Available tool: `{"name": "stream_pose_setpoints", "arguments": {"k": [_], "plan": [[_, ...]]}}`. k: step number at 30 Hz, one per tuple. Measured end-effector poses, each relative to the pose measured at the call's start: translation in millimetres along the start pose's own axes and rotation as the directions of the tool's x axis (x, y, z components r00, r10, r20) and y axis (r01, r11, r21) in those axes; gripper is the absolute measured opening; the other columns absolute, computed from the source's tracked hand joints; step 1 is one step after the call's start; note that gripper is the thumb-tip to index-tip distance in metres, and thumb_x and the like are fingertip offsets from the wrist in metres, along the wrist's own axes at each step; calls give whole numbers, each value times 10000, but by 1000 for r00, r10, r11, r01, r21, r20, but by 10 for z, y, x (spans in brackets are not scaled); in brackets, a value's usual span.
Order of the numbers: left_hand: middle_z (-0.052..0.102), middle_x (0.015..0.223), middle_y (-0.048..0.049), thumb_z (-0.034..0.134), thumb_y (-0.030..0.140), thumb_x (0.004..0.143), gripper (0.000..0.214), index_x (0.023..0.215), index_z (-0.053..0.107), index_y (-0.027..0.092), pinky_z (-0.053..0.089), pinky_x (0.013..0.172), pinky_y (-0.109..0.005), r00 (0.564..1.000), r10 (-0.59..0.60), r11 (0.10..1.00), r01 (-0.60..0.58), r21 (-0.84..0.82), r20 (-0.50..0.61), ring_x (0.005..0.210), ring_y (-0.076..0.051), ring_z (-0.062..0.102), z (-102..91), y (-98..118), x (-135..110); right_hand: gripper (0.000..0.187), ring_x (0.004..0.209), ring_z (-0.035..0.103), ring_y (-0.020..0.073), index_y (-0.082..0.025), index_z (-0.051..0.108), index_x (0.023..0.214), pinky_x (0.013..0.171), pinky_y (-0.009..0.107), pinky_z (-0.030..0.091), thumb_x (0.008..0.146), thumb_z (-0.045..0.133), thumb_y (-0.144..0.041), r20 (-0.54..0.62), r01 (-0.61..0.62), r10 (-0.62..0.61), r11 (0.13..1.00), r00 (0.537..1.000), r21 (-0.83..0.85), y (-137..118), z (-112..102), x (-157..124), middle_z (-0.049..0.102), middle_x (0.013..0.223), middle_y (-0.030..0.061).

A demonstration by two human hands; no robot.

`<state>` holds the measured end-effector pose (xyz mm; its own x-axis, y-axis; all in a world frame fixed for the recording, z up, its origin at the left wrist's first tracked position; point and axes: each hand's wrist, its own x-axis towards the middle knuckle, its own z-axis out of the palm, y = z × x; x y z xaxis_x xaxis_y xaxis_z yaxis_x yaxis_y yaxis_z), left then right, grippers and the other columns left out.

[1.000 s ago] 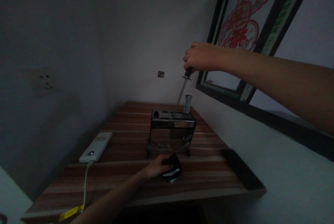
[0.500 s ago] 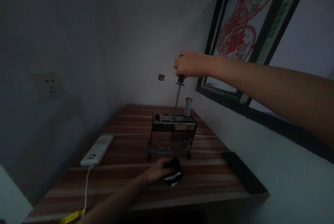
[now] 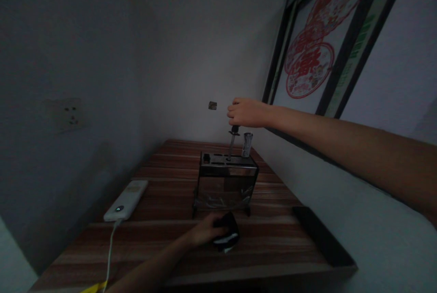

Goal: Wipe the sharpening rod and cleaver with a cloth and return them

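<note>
- The right hand (image 3: 244,112), in the middle of the frame, is closed in a fist round the top of a sharpening rod (image 3: 232,140).
- The rod hangs almost upright below that hand, its lower end in a slot on top of the knife rack (image 3: 227,179) just beneath.
- The left hand (image 3: 204,230), lower centre, lies over a black thing (image 3: 228,233) on the table (image 3: 160,238), just in front of the rack.
- Whether the left fingers grip it or only rest on it cannot be told in the dim light.
- The rod's handle is mostly hidden inside the fist, and its tip is hidden in the rack.
- What the black thing is stays unclear.
- The right forearm is cut off at the right edge.
</note>
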<state>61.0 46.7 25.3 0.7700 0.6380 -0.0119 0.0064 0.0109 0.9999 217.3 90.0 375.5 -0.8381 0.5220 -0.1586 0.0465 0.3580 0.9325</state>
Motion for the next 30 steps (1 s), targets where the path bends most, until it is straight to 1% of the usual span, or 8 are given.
{"name": "stream_pose_setpoints", "arguments": {"k": [6,9,12,16,23,26,30], "plan": [[667,884,-27,686,367,675,379,974,642,139,420,747,-291,999,30,1000,-30,8,23,816,-189,572,-4,-16,13,146,820,500,166,-196,616,755,714,311,266,864,536,-138,-39,60,-57,995,998,80,-270,213,99,624,769,12],[668,869,-21,691,362,671,370,962,646,136,420,739,-287,1000,11,1000,-12,9,14,808,-187,571,5,13,1,133,819,501,170,-193,617,768,717,314,271,866,538,-151,-71,89,-81,988,994,123,-383,321,130,623,774,18],[669,867,-21,702,359,655,391,970,644,137,421,737,-288,1000,-13,1000,13,10,-10,803,-186,573,12,32,-10,144,823,506,171,-186,621,769,724,315,279,875,528,-157,-82,93,-81,983,993,158,-492,391,148,625,776,23],[665,847,-24,715,367,637,403,952,645,125,422,722,-284,1000,-17,1000,17,5,-18,773,-178,570,14,23,-1,135,839,518,174,-178,631,780,724,314,288,867,534,-142,-71,103,-90,974,993,204,-618,449,168,638,786,28],[662,814,-19,714,387,639,368,894,657,128,418,706,-274,1000,7,1000,-7,-2,-1,754,-172,565,22,31,21,141,843,516,169,-178,640,796,735,316,301,865,525,-134,-66,101,-88,967,994,235,-717,545,189,646,794,32],[664,821,-20,703,386,655,367,911,653,128,417,718,-274,1000,1,1000,-1,13,12,758,-172,569,20,42,14,144,857,515,169,-181,641,800,739,314,303,867,523,-134,-68,106,-92,966,993,237,-744,559,195,648,809,29],[663,838,-30,710,395,642,408,935,643,120,419,714,-273,1000,-12,1000,12,15,-14,764,-176,571,12,28,15,141,861,520,173,-182,643,801,728,314,306,866,527,-135,-73,107,-92,966,993,235,-773,557,196,645,813,30]]}}
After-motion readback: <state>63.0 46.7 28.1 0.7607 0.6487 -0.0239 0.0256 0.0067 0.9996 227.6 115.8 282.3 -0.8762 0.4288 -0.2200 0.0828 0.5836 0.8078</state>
